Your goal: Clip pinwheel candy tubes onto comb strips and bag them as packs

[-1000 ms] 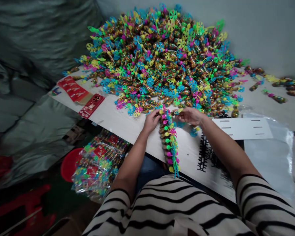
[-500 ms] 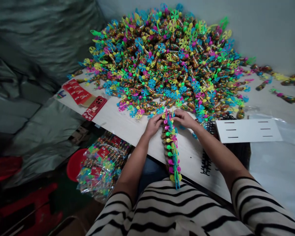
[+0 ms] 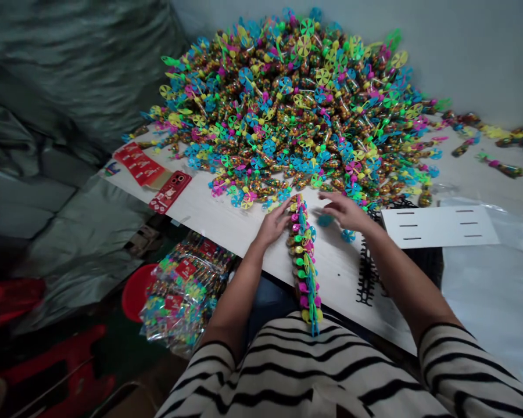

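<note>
On the pale tabletop, in front of the heaped fan-topped bottles, a long row of fan-topped bottles runs toward the striped shirt, its near end reaching past the table edge. Each bottle is probably light, with stiff, slick plastic and thin fan blades that could bend; the row would likely sag or skew unless held by the bottle bodies from both sides. Pink, yellow and green caps line up beneath blue, yellow and green fans; the bodies look brownish. The left hand has its fingers curved against the far end, though whether they pinch a bottle I cannot tell. The right hand is apart from the row, fingers loosely spread, with nothing visible in them.
</note>
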Action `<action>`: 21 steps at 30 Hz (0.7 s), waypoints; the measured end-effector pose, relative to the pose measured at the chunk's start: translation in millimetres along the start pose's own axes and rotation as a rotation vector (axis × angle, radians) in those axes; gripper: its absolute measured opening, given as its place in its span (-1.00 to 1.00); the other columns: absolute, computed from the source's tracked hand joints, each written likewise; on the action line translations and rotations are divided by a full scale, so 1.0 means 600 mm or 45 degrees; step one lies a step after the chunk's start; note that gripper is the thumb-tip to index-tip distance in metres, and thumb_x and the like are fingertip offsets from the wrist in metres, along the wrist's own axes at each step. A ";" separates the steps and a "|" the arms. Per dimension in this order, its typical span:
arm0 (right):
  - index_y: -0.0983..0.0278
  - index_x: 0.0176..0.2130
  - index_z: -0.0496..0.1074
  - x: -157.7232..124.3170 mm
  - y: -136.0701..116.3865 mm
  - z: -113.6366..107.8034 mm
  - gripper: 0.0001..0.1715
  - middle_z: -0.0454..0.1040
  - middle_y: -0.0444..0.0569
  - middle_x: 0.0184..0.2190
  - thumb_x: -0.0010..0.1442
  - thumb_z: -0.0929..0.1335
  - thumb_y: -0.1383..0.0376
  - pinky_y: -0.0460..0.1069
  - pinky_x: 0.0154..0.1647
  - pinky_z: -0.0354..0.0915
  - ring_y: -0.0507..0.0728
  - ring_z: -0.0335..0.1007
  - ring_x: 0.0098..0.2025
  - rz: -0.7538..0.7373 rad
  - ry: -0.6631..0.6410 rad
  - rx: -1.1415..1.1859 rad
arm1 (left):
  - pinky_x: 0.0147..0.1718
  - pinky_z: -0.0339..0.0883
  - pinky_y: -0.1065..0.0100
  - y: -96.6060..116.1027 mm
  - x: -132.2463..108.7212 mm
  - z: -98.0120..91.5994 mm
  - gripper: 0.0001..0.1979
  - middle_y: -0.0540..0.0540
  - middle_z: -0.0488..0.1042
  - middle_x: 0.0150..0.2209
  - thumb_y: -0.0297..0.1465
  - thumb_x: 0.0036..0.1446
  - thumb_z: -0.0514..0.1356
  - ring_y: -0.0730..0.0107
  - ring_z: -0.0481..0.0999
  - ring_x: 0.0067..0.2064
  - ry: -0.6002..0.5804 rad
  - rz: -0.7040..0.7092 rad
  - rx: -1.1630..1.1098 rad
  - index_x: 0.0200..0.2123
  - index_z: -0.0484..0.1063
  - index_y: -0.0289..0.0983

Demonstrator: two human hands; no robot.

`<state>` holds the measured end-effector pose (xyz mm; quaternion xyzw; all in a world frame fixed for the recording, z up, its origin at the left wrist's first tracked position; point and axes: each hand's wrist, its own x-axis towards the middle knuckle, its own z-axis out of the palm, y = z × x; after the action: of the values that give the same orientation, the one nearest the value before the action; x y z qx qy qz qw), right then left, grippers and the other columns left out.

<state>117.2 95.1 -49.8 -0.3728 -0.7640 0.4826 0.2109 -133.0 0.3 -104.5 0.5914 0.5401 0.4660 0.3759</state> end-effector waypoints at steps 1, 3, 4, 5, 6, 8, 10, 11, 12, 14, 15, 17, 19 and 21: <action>0.17 0.16 0.37 -0.030 0.003 -0.031 -0.42 0.40 0.10 0.06 0.19 0.31 0.06 0.16 0.00 0.34 0.19 0.41 -0.08 0.022 0.107 -0.155 | 0.16 0.29 0.21 -0.002 -0.008 -0.008 -0.49 -0.13 0.44 0.14 -0.38 0.16 0.15 0.24 0.41 0.17 0.036 -0.016 -0.016 0.20 0.30 -0.19; 0.17 0.15 0.37 -0.104 0.018 -0.095 -0.39 0.40 0.13 0.07 0.17 0.32 0.01 0.21 0.07 0.28 0.27 0.36 0.03 0.084 0.259 -0.507 | 0.10 0.35 0.21 -0.009 -0.028 -0.023 -0.53 -0.19 0.49 0.06 -0.35 0.16 0.16 0.23 0.47 0.11 0.174 -0.069 -0.035 0.15 0.36 -0.24; 0.16 0.18 0.34 -0.144 0.030 -0.122 -0.28 0.36 0.15 0.13 0.10 0.37 -0.03 0.25 0.09 0.23 0.35 0.28 0.12 0.137 0.282 -0.697 | 0.06 0.38 0.22 -0.014 -0.039 -0.030 -0.57 -0.21 0.52 0.01 -0.33 0.16 0.15 0.23 0.50 0.06 0.258 -0.104 -0.044 0.11 0.39 -0.28; 0.17 0.21 0.31 -0.182 0.044 -0.143 -0.14 0.29 0.19 0.19 -0.01 0.43 -0.08 0.28 0.08 0.22 0.43 0.20 0.18 0.231 0.307 -0.887 | 0.01 0.41 0.22 -0.019 -0.050 -0.034 -0.60 -0.22 0.55 -0.04 -0.32 0.17 0.13 0.24 0.53 0.01 0.335 -0.140 -0.054 0.07 0.41 -0.31; 0.19 0.22 0.30 -0.216 0.059 -0.155 -0.02 0.23 0.25 0.23 -0.10 0.46 -0.12 0.33 0.04 0.21 0.52 0.13 0.20 0.372 0.315 -1.071 | -0.03 0.43 0.23 -0.023 -0.061 -0.037 -0.62 -0.23 0.57 -0.08 -0.31 0.17 0.12 0.25 0.56 -0.04 0.394 -0.174 -0.064 0.03 0.44 -0.33; 0.19 0.22 0.28 -0.266 0.086 -0.157 -0.01 0.17 0.26 0.27 -0.10 0.45 -0.13 0.36 -0.05 0.22 0.57 0.09 0.21 0.529 0.280 -1.308 | -0.09 0.45 0.25 -0.030 -0.080 -0.035 -0.65 -0.23 0.59 -0.16 -0.29 0.16 0.12 0.26 0.58 -0.10 0.453 -0.224 -0.079 -0.05 0.47 -0.36; 0.18 0.18 0.31 -0.287 0.106 -0.140 -0.26 0.23 0.20 0.25 0.09 0.36 -0.05 0.32 -0.07 0.22 0.48 0.14 0.19 0.488 0.286 -1.435 | -0.13 0.46 0.27 -0.033 -0.094 -0.025 -0.67 -0.22 0.60 -0.21 -0.29 0.15 0.13 0.28 0.59 -0.16 0.454 -0.245 -0.087 -0.11 0.49 -0.37; 0.17 0.15 0.34 -0.289 0.111 -0.131 -0.41 0.28 0.16 0.22 0.18 0.31 0.03 0.29 -0.05 0.21 0.41 0.18 0.17 0.414 0.312 -1.471 | -0.14 0.46 0.28 -0.032 -0.101 -0.019 -0.68 -0.21 0.60 -0.22 -0.29 0.14 0.13 0.29 0.59 -0.17 0.448 -0.246 -0.092 -0.13 0.50 -0.36; 0.18 0.11 0.38 -0.288 0.112 -0.124 -0.52 0.35 0.14 0.18 0.23 0.27 0.12 0.27 -0.04 0.19 0.35 0.24 0.13 0.338 0.345 -1.498 | -0.14 0.46 0.28 -0.031 -0.107 -0.012 -0.69 -0.20 0.60 -0.23 -0.29 0.13 0.14 0.30 0.59 -0.18 0.439 -0.243 -0.098 -0.14 0.50 -0.35; 0.21 0.01 0.46 -0.283 0.102 -0.124 -0.61 0.47 0.11 0.06 0.26 0.21 0.29 0.24 -0.03 0.16 0.29 0.34 0.03 0.226 0.429 -1.534 | -0.13 0.46 0.27 -0.028 -0.120 0.000 -0.71 -0.18 0.60 -0.24 -0.30 0.13 0.14 0.30 0.59 -0.19 0.417 -0.232 -0.106 -0.16 0.51 -0.33; 0.22 -0.03 0.49 -0.281 0.089 -0.129 -0.61 0.51 0.10 0.00 0.25 0.20 0.36 0.23 -0.03 0.15 0.28 0.37 -0.01 0.191 0.476 -1.543 | -0.13 0.45 0.26 -0.026 -0.127 0.004 -0.72 -0.18 0.60 -0.24 -0.31 0.13 0.13 0.30 0.59 -0.19 0.406 -0.225 -0.097 -0.17 0.52 -0.32; 0.24 -0.08 0.53 -0.285 0.053 -0.143 -0.57 0.56 0.08 -0.08 0.23 0.18 0.44 0.21 -0.02 0.16 0.27 0.41 -0.05 0.125 0.606 -1.545 | -0.12 0.44 0.24 -0.023 -0.141 0.009 -0.74 -0.18 0.60 -0.24 -0.33 0.13 0.12 0.29 0.57 -0.18 0.388 -0.200 -0.032 -0.19 0.52 -0.31; 0.21 -0.07 0.54 -0.297 0.008 -0.146 -0.55 0.57 0.03 -0.07 0.24 0.17 0.44 0.19 0.02 0.18 0.25 0.41 0.00 -0.005 0.677 -1.506 | -0.09 0.42 0.21 -0.020 -0.153 0.011 -0.76 -0.16 0.59 -0.23 -0.36 0.14 0.11 0.28 0.55 -0.15 0.382 -0.159 0.088 -0.21 0.54 -0.28; 0.14 -0.03 0.52 -0.311 -0.033 -0.127 -0.57 0.54 -0.04 -0.02 0.28 0.18 0.39 0.16 0.08 0.20 0.21 0.38 0.07 -0.206 0.559 -1.396 | -0.05 0.38 0.18 -0.018 -0.160 0.013 -0.78 -0.15 0.58 -0.23 -0.38 0.14 0.10 0.26 0.51 -0.12 0.385 -0.106 0.222 -0.23 0.54 -0.24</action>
<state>280.0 -9.7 8.9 -0.4589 -0.8662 -0.0883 0.1769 -127.0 -92.9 -130.9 0.5220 0.6529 0.4851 0.2566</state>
